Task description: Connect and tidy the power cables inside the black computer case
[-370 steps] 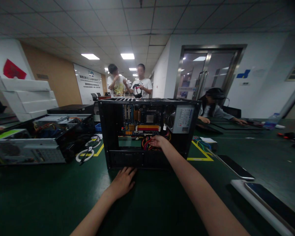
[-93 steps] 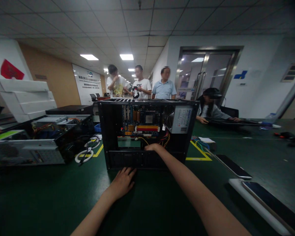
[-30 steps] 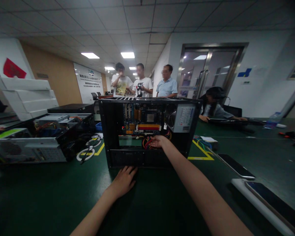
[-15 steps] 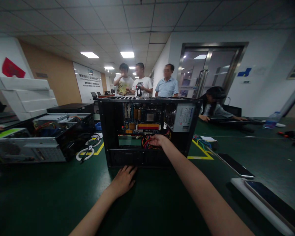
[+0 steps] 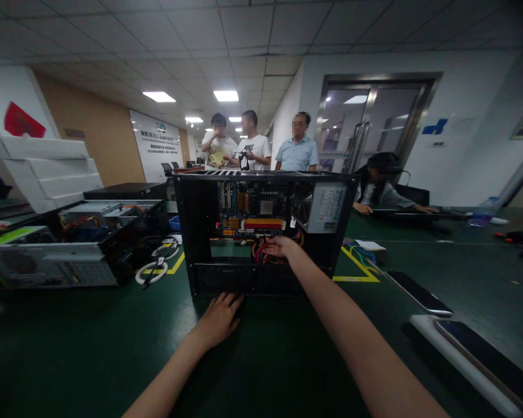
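A black computer case [image 5: 226, 278] stands on the green table in front of me with its side open. Inside it are a motherboard [image 5: 267, 207] with yellow and red slots and a silver power supply [image 5: 326, 207] at the upper right. My right hand [image 5: 279, 248] reaches into the lower part of the case, its fingers closed on a bundle of coloured power cables [image 5: 258, 251]; some fingertips are hidden among the wires. My left hand [image 5: 220, 319] lies flat on the table, fingers spread, the tips at the case's bottom front edge.
Another opened case [image 5: 70, 261] lies to the left, near a coiled white cable [image 5: 151, 273]. At right are coloured wires [image 5: 361, 253], a phone [image 5: 418, 292] and a white slab [image 5: 462, 363] carrying a dark device. A bottle [image 5: 484, 212] stands farther back. Several people are beyond the table.
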A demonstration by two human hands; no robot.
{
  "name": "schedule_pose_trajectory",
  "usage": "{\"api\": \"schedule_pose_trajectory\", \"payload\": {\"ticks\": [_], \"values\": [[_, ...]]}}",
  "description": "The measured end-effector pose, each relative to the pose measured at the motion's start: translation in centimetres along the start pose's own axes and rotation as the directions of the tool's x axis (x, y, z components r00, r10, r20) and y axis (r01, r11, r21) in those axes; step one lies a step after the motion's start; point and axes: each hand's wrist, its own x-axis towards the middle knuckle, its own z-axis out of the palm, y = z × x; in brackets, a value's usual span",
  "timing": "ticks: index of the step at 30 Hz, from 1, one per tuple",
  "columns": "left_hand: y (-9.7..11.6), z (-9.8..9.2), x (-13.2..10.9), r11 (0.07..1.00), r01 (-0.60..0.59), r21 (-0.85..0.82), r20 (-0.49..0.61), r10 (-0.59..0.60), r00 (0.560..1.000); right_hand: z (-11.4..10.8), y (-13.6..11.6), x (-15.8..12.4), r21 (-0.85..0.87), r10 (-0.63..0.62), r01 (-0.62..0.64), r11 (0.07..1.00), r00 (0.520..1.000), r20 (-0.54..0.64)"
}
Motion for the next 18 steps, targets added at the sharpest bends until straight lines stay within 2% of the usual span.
{"api": "schedule_pose_trajectory", "payload": {"ticks": [12, 18], "values": [[-0.05, -0.08, 0.08, 1.0, 0.004, -0.006, 0.011, -0.004, 1.0, -0.03, 0.01, -0.22, -0.021, 0.024, -0.024, 0.999, 1.0, 0.014], [-0.24, 0.21, 0.13, 1.0, -0.003, 0.007, -0.008, 0.003, 1.0, 0.24, 0.09, -0.84, -0.1, 0.025, -0.025, 0.995, 1.0, 0.004]]}}
